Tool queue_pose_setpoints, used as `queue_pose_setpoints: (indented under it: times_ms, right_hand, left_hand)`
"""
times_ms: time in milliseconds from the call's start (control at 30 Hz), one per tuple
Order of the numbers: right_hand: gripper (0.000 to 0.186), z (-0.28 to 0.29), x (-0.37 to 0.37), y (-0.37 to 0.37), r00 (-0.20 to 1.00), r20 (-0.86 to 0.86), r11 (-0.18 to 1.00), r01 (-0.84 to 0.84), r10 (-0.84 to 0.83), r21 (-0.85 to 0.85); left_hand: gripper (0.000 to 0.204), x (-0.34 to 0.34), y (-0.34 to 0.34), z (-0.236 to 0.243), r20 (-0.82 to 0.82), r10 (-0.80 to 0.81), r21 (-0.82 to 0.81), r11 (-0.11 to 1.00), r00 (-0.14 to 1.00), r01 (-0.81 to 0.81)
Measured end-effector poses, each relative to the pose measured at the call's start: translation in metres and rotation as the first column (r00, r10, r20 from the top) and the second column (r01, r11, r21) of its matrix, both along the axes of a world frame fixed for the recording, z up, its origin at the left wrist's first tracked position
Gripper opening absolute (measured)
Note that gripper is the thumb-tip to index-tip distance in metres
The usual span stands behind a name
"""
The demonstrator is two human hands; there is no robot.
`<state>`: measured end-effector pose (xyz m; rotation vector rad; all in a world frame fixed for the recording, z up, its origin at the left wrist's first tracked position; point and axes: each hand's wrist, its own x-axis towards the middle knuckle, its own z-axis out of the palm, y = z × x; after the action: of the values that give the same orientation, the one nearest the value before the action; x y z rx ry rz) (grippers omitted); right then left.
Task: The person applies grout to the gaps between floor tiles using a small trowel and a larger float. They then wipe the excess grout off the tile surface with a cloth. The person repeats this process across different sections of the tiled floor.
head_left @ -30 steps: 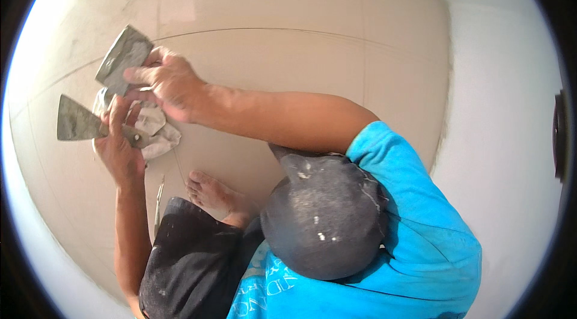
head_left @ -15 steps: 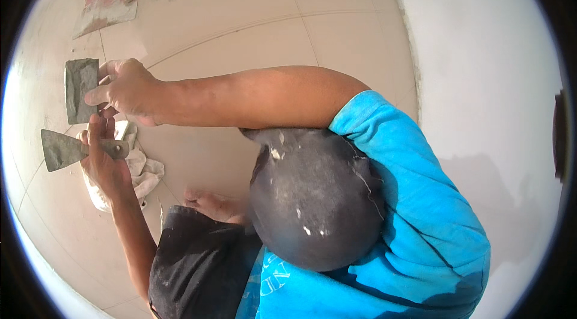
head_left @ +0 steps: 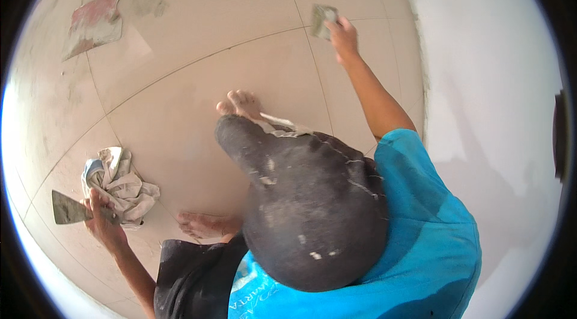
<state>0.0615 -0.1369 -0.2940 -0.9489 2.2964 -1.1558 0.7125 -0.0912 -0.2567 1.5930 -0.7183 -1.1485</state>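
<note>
In my left hand, at the lower left, is a putty knife. Its fan-shaped grey blade points left and my fingers are closed round its handle. A crumpled whitish cloth lies on the floor just beside that hand. My right arm reaches far out to the upper right. There my right hand, slightly blurred, grips a small rectangular grey scraper plate. The plate is over the tiled floor, near the white wall; whether it touches the floor I cannot tell.
A piece of flat red and grey sheet lies on the tiles at the upper left. The white wall runs along the right side. My bent knee in dark, stained trousers and my bare feet occupy the middle.
My right hand has left the putty knife's side and swung far right with the scraper plate. My left hand has lowered, still holding the putty knife.
</note>
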Motion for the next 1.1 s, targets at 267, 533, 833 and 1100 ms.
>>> queue_pose_setpoints:
  times_ms: [267,533,833,1100]
  right_hand:
    - [0.027,-0.068,-0.080,-0.002,0.745,-0.663,0.982,0.057,0.080,0.182]
    - [0.021,-0.102,0.065,0.002,0.767,-0.600,0.939,-0.335,0.228,-0.072]
    - [0.023,-0.061,-0.039,-0.020,0.845,-0.530,0.993,-0.003,0.066,0.119]
    - [0.025,-0.069,0.080,-0.031,0.768,-0.402,0.857,-0.505,0.498,0.097]
  left_hand:
    - [0.019,0.014,-0.002,0.058,0.367,-0.080,0.302,0.952,0.927,-0.037]
    - [0.026,-0.055,-0.027,0.085,0.438,-0.220,0.433,0.902,0.872,0.010]
    - [0.029,-0.095,-0.044,0.097,0.476,-0.321,0.396,0.910,0.819,0.127]
    - [0.019,-0.110,-0.024,0.101,0.360,-0.279,0.348,0.925,0.890,0.149]
